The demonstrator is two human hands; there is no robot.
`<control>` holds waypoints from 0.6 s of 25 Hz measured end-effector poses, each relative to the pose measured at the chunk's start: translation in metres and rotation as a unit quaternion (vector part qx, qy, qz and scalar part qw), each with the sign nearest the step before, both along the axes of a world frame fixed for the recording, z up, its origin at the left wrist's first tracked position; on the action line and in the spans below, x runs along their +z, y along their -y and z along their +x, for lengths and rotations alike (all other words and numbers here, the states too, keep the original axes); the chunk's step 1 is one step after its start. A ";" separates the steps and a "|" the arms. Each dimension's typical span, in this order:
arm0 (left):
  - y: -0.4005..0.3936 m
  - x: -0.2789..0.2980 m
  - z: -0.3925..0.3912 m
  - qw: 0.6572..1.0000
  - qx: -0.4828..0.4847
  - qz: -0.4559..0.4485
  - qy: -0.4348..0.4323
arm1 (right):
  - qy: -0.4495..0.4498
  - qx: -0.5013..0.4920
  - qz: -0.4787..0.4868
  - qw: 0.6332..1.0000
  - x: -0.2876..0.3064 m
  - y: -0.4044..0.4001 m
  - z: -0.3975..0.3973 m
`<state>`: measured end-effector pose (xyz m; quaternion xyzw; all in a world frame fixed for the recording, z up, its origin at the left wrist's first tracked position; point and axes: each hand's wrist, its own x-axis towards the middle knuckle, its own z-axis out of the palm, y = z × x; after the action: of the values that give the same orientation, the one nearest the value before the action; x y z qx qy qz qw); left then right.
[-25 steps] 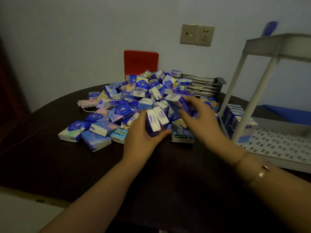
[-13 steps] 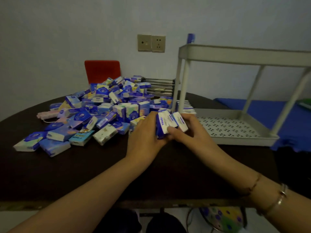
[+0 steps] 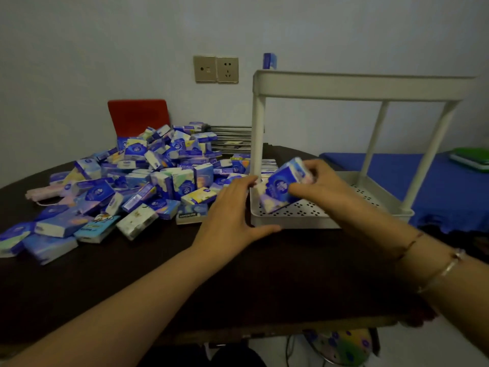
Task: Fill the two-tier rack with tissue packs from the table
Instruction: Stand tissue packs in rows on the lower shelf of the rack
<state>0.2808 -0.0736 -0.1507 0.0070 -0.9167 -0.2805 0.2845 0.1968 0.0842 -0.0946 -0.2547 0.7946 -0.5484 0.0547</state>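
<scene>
A white two-tier rack [image 3: 291, 221] stands on the dark table [image 3: 277, 274] at the right. My right hand [image 3: 322, 186] grips a small bundle of blue tissue packs [image 3: 281, 185], tilted, over the near-left corner of the perforated lower tier. My left hand [image 3: 232, 210] rests spread against the rack's left front corner, holding nothing. A big heap of blue and white tissue packs [image 3: 158, 176] covers the table's left half. More packs stand at the lower tier's back left [image 3: 268, 165]. One blue pack [image 3: 269, 60] pokes above the upper tier.
A red chair back [image 3: 139, 116] stands behind the heap against the wall. A metal slatted rack [image 3: 230, 136] lies behind the packs. A blue-covered surface [image 3: 449, 189] with green items [image 3: 473, 158] sits to the right. A wall socket [image 3: 215, 69] is above.
Both hands gathered packs from the heap, then carried them right. The right hand now holds them over the rack's lower tier, and the left hand has let go and rests at the rack's corner.
</scene>
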 end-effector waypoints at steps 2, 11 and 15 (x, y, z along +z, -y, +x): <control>0.012 -0.003 -0.007 0.998 0.024 0.053 0.008 | -0.010 0.014 0.031 0.999 0.015 -0.007 -0.022; 0.027 -0.016 -0.053 0.962 -0.058 0.206 0.170 | -0.133 0.172 0.292 0.931 0.007 0.021 -0.077; 0.025 -0.022 -0.072 0.950 -0.075 0.254 0.167 | -0.165 0.184 0.308 0.919 -0.013 0.026 -0.085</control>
<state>0.2090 -0.0984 -0.1729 0.0573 -0.8474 -0.5194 0.0942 0.1114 0.0580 -0.1080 -0.4535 0.8611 -0.2074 0.0987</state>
